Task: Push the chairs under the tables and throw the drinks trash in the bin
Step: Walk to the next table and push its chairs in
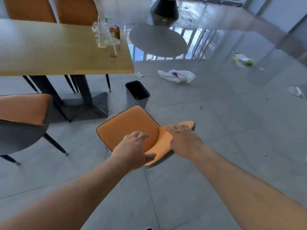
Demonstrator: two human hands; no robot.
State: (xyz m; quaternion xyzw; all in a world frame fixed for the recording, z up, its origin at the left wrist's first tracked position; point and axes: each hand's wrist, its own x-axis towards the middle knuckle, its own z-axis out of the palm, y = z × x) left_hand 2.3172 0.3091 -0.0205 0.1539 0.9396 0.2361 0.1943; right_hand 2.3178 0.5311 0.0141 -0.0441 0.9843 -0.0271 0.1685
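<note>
Orange upholstery with dark piping covers the chair (127,125) at the centre of the floor, which is seen from above and behind, well clear of the tabletop (66,52). The left hand (132,150) is laid over the top edge of the backrest, its fingers (141,135) curled over onto the front face and the thumb spread along the rear. The right hand (184,140) is rested flat on the same backrest further to the right, its fingers (181,127) loosely apart and extended; no closed grip is seen. A grey bin (137,95) with a dark interior is shown just beyond the chair, near the corner of the wooden tabletop. The drinks trash (108,39), clear cups with straws, a bottle and a can, is grouped near that corner. A second orange chair (21,112) is shown at the left beside the table base, and two more chairs (49,9) are set along the far side. A crumpled plastic bag (177,75) and further litter (242,60) are scattered on the tiled floor (216,122) to the right. A round grey table (157,40) is visible behind.
</note>
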